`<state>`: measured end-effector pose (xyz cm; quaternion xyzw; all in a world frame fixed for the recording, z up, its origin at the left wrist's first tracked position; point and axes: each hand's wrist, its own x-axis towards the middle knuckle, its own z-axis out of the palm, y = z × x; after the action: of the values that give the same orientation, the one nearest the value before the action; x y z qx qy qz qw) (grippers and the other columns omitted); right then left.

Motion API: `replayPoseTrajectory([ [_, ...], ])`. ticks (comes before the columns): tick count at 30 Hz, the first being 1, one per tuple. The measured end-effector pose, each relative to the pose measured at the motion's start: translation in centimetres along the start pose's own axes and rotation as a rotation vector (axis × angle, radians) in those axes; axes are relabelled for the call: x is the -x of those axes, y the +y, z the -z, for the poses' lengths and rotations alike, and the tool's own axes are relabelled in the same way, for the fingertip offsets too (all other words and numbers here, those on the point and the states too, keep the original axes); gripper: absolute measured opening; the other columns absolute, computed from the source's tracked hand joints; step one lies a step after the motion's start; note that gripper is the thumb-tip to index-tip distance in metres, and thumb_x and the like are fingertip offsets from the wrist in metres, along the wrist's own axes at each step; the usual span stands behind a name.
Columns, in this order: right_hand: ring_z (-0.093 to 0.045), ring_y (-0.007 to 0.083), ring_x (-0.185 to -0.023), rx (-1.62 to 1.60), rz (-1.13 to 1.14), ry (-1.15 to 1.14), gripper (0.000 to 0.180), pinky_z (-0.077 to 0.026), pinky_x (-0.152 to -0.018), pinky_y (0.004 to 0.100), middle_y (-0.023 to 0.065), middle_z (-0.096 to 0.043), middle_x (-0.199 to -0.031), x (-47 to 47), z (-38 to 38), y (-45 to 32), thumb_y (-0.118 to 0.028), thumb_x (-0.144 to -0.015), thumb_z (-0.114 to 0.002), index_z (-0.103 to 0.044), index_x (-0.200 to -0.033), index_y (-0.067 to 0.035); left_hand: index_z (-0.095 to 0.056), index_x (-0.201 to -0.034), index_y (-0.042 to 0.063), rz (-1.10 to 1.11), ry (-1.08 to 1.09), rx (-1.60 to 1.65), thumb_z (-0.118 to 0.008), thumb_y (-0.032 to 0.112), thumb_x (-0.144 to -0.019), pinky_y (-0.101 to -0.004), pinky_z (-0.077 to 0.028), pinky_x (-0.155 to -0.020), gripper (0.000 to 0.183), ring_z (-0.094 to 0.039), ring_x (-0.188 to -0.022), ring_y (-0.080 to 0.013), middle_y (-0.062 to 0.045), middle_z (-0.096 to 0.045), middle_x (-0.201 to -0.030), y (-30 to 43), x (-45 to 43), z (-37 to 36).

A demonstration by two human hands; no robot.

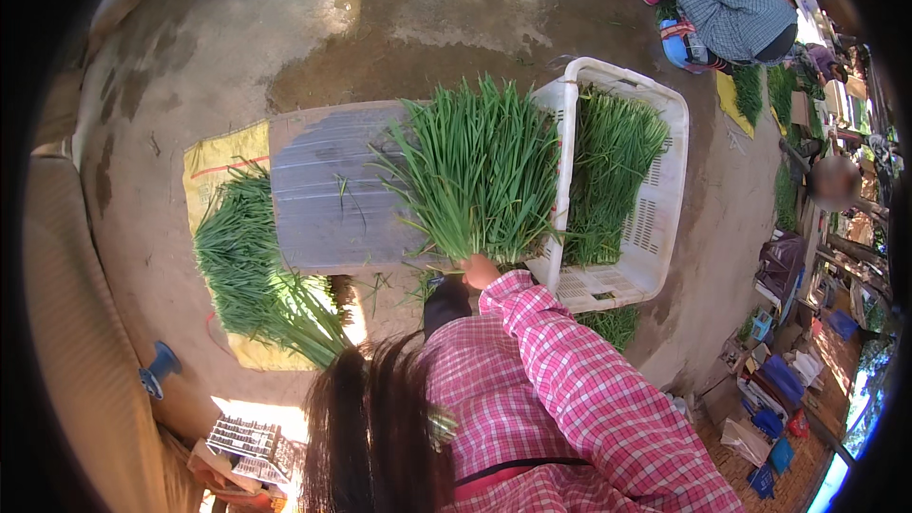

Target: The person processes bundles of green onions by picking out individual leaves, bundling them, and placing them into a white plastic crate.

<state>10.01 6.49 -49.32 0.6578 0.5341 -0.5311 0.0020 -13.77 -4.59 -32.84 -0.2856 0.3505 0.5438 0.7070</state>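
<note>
My right hand, in a pink checked sleeve, closes around the pale stem ends of a thick pile of garlic chives. The pile lies on the right part of a grey board, its leaf tips pointing away from me. Against its right side stands a white perforated plastic crate with more garlic chives inside. My left hand is out of view. A loose bunch of chives runs behind the dark hair, and pale stem ends show on the hair's other side.
Left of the board, a chive heap lies on a yellow woven sack on the concrete floor. A blue spool and a crate are lower left. Upper right, a person bends beside chives.
</note>
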Motion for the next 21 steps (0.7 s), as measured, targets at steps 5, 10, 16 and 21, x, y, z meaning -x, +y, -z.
replayPoseTrajectory([
  [5,-0.041,0.0105,-0.043,-0.705,-0.301,-0.159,0.027,-0.035,-0.040,0.0232,0.0053,-0.049,-0.058,5.8,6.3,-4.9,-0.023,-0.085,-0.041,-0.047,-0.083,0.003,-0.045,-0.083,0.002,0.261,-0.499,0.075,-0.044,0.016,-0.081,-0.0320,-0.037,-0.062,0.014,-0.040,-0.063,-0.0166,-0.006,-0.043,-0.072,3.3,-0.6,1.5],
  [10,-0.035,0.0068,-0.053,-0.813,-0.166,-0.172,0.023,-0.029,-0.047,0.0202,0.0001,-0.041,-0.062,17.5,13.5,-10.5,-0.019,-0.089,-0.034,-0.045,-0.089,0.001,-0.046,-0.090,-0.001,-0.184,-0.026,-0.118,-0.049,0.012,-0.076,-0.0221,-0.037,-0.058,0.020,-0.041,-0.063,-0.0125,-0.003,-0.042,-0.066,2.5,4.9,-8.8],
  [16,-0.035,0.0057,-0.056,-1.023,0.114,-0.043,0.022,-0.028,-0.051,0.0177,-0.0024,-0.038,-0.061,28.6,16.3,-12.6,-0.018,-0.088,-0.036,-0.048,-0.091,0.000,-0.039,-0.101,-0.002,-0.212,-0.194,-0.140,-0.049,0.001,-0.072,-0.0245,-0.040,-0.057,0.031,-0.044,-0.062,-0.0143,-0.019,-0.051,-0.097,2.5,3.8,-11.0],
  [21,-0.034,0.0052,-0.056,-0.963,0.317,0.066,0.021,-0.028,-0.051,0.0177,-0.0025,-0.038,-0.062,34.2,16.8,-12.7,-0.016,-0.087,-0.037,-0.048,-0.092,0.000,-0.036,-0.106,0.006,-0.193,-0.330,-0.251,-0.050,-0.002,-0.073,-0.0255,-0.040,-0.056,0.037,-0.044,-0.060,-0.0139,-0.021,-0.049,-0.101,-1.8,4.8,-16.1],
])
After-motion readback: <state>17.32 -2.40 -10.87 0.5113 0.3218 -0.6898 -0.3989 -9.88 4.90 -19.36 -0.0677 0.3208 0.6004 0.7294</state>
